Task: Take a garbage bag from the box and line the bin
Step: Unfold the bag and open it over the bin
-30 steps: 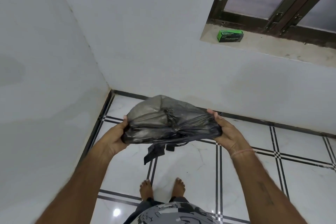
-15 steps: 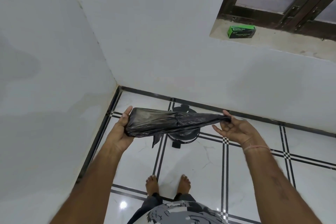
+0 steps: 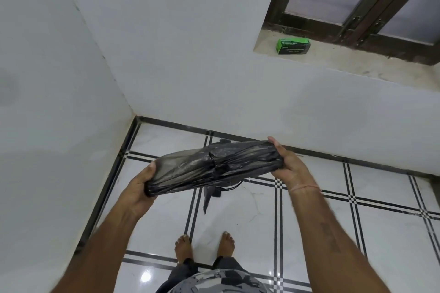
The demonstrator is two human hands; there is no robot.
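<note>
Between outstretched hands (image 3: 142, 185): taut garbage bag (image 3: 214, 167)

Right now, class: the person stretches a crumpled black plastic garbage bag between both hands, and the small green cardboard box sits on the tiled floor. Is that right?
Not quite. The head view shows the small green cardboard box on the stone window sill, not the floor. The crumpled black plastic garbage bag is indeed stretched between the left hand and right hand.

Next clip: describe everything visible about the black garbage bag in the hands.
The garbage bag is thin, glossy black plastic, slightly see-through near its left end. It is bunched into a wrinkled band stretched slantwise, its right end higher, between the left hand and the right hand, each gripping one end. A loose strip hangs from its middle. It is held in the air above the tiled floor, touching only the hands.
</note>
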